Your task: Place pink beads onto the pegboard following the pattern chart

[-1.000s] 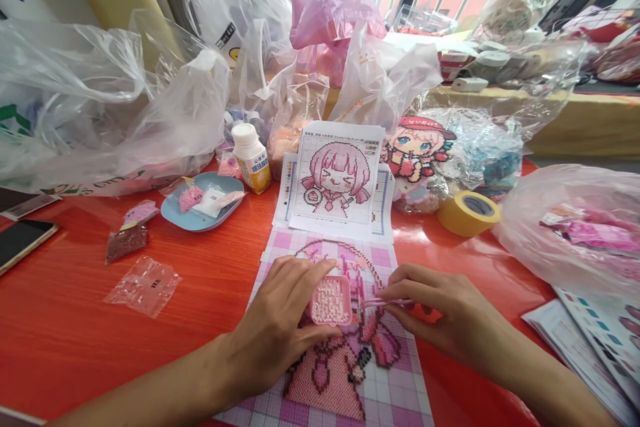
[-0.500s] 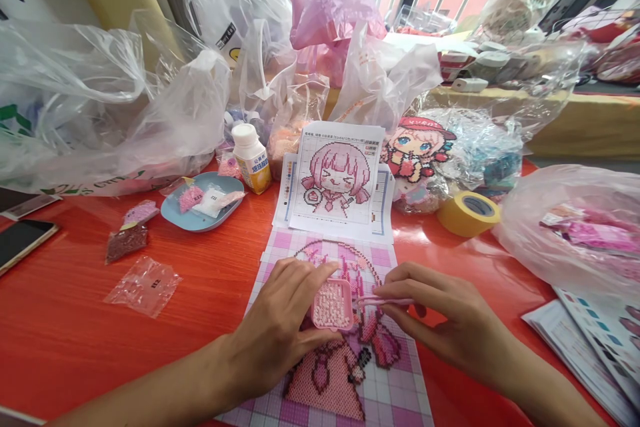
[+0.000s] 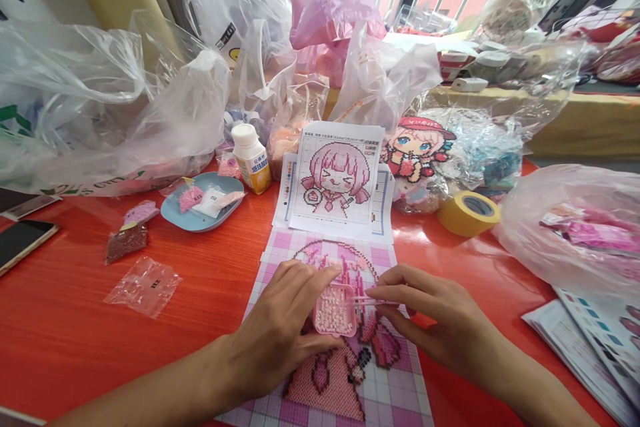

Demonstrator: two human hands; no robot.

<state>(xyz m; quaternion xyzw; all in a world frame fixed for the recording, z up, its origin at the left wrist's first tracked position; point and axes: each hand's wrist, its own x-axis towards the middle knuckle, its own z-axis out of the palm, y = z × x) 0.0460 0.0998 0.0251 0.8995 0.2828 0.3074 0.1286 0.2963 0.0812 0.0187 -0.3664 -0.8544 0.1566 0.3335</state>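
My left hand (image 3: pixel 285 320) grips a small pink tray (image 3: pixel 355 320) by its edges, thumb below and fingers above. Many pale pink beads (image 3: pixel 333 310) lie in the tray. Between the thumb and fingers of my right hand (image 3: pixel 425 300) is a pair of pink tweezers (image 3: pixel 373 301), its tips at the tray's right side; whether a bead is between them is too small to tell. Under both hands lies a pink-and-white checked pegboard (image 3: pixel 400 393) with a partly hidden bead picture (image 3: pixel 325 397) on it.
Behind the pegboard leans a printed pattern sheet (image 3: pixel 337 180). A blue plate (image 3: pixel 173 210) with bead packets, a white bottle (image 3: pixel 250 157) and a yellow tape roll (image 3: pixel 467 213) stand around it. Plastic bags (image 3: pixel 185 100) crowd the back; a phone (image 3: pixel 25 243) lies far left.
The tray has shifted slightly right and down in my left hand. My right hand and the tweezers have moved a little left, bringing the tips to the tray.
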